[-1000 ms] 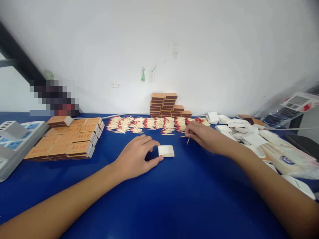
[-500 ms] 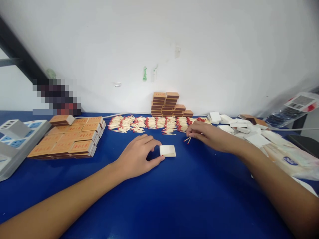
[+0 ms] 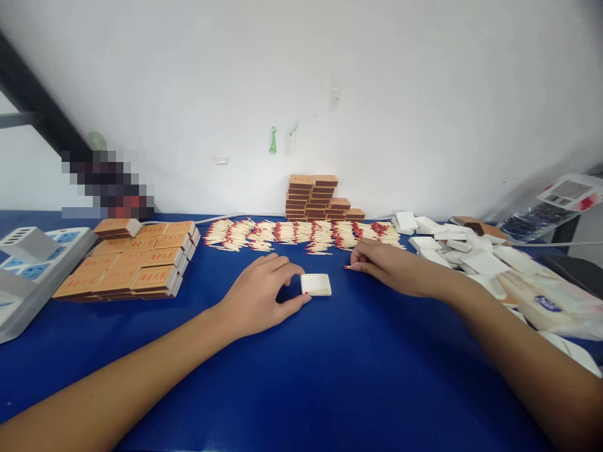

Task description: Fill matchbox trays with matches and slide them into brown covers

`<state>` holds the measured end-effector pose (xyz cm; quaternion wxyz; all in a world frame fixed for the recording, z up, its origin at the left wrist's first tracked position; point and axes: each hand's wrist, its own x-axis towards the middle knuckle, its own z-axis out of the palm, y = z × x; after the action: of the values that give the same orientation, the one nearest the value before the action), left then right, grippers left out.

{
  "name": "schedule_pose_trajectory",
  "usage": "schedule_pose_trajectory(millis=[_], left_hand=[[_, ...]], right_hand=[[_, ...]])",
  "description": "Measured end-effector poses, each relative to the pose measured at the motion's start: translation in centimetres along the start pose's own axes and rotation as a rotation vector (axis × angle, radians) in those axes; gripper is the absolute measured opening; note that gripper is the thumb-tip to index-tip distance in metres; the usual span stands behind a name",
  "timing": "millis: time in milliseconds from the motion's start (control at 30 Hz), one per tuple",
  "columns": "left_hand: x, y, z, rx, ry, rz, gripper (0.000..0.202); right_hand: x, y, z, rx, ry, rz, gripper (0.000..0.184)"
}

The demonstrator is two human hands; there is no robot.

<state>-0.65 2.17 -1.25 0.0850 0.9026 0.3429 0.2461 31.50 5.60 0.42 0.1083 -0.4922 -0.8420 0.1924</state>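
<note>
A small white matchbox tray (image 3: 316, 285) lies flat on the blue table. My left hand (image 3: 264, 290) grips its left end between thumb and forefinger, and a red match head shows at the thumb tip. To the right of the tray, my right hand (image 3: 384, 263) is pinched shut on matches (image 3: 347, 268); only their red tips and short bits of stick poke out, so how many is hidden. Behind both hands runs a row of heaped loose matches (image 3: 287, 232) with red heads.
Orange matchboxes (image 3: 132, 263) are stacked at left, beside a white power strip (image 3: 61, 251). More matchboxes (image 3: 313, 198) stand against the wall. At right lie a pile of white trays (image 3: 480, 260), a tissue pack (image 3: 551, 304) and a clear plastic bag (image 3: 532, 223).
My right hand has drawn the matches closer into its fingers, so less of them sticks out, and it has turned slightly. My left hand and the tray have hardly moved.
</note>
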Motion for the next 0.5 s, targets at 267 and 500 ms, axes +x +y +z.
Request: schedule_pose_trajectory(millis=[267, 500], left_hand=[[0.0, 0.2, 0.1, 0.024, 0.029, 0.029, 0.023], [0.0, 0.5, 0.2, 0.076, 0.094, 0.095, 0.023]], right_hand=[[-0.7, -5.9, 1.7, 0.181, 0.099, -0.064, 0.026], [-0.9, -8.1, 4.8, -0.005, 0.159, -0.182, 0.014]])
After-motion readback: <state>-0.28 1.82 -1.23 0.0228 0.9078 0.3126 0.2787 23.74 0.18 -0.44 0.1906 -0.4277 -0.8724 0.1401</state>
